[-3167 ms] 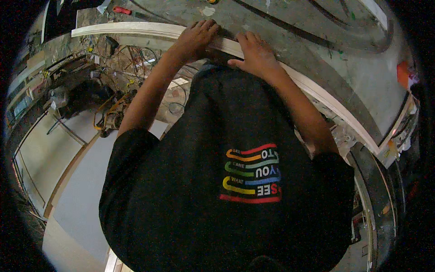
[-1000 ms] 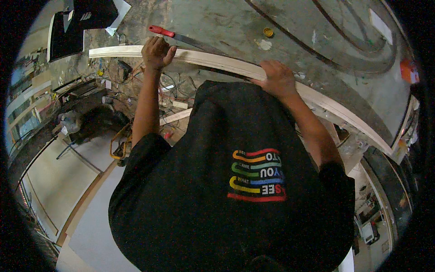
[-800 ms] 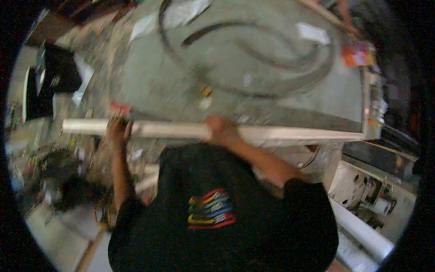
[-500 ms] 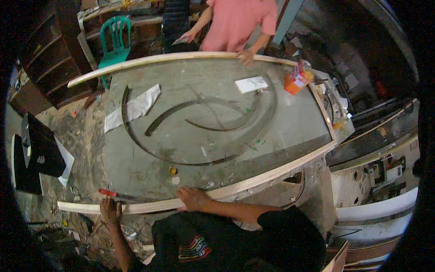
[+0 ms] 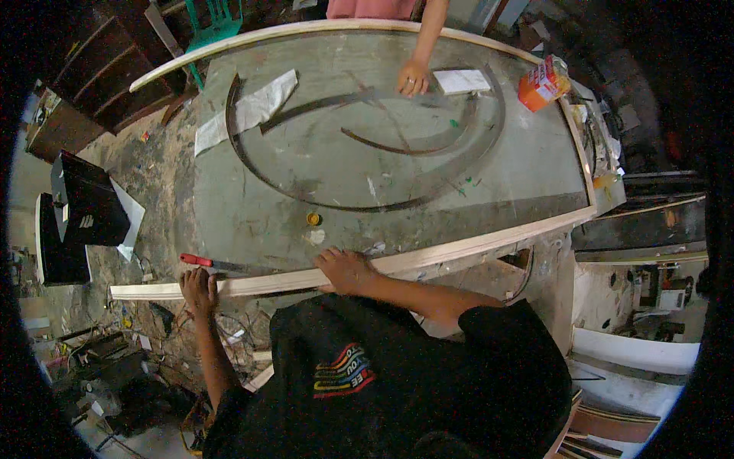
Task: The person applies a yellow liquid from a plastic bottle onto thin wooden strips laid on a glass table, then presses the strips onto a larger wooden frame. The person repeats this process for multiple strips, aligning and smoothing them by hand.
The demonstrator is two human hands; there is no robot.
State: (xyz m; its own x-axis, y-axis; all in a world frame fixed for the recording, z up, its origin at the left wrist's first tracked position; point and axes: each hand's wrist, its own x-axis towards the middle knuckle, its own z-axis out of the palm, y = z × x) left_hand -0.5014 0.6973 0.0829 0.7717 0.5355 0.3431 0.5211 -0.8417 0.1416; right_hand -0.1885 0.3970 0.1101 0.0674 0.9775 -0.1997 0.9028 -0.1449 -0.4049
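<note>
A long pale wooden strip (image 5: pixel 474 243) runs along the near edge of the grey panel (image 5: pixel 298 172). My left hand (image 5: pixel 199 291) grips it close to its left end, fingers curled over the top. Further right, my right hand (image 5: pixel 344 270) is closed over the same strip. A red-handled tool (image 5: pixel 196 260) lies just beyond my left fingers, its long dark part beside the strip. On the panel rests a coiled dark band (image 5: pixel 306 197). Across from me, a co-worker's hand (image 5: pixel 414 78) reaches down onto this band.
Another wooden strip (image 5: pixel 290 32) borders the far edge. On the panel are a white block (image 5: pixel 462 81), a whitish cloth-like piece (image 5: pixel 256 111) and a small yellow cap (image 5: pixel 313 219). An orange container (image 5: pixel 541 86) stands at the far right. A green chair (image 5: pixel 214 27) is behind.
The view has shifted, so the panel sits higher in the picture. The co-worker's hand has left the far strip and reached onto the coiled band. My hands keep their grip on the near strip.
</note>
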